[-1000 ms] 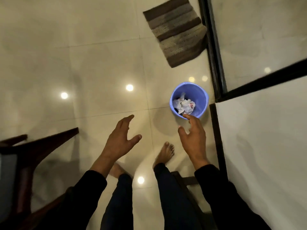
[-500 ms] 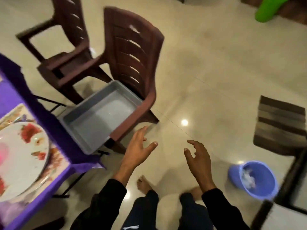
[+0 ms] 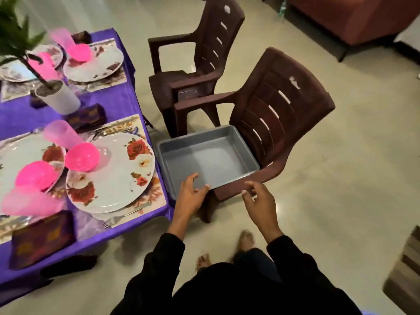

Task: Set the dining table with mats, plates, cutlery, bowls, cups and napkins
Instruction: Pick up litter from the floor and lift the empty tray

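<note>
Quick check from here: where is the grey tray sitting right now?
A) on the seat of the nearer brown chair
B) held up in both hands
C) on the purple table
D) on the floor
A: the grey tray rests on the seat of the nearer brown chair, beside the table edge, empty, with neither hand lifting it.

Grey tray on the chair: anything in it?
No: the grey tray sits on the near brown chair with its whole floor bare, and the left hand reaches over its near rim.
</note>
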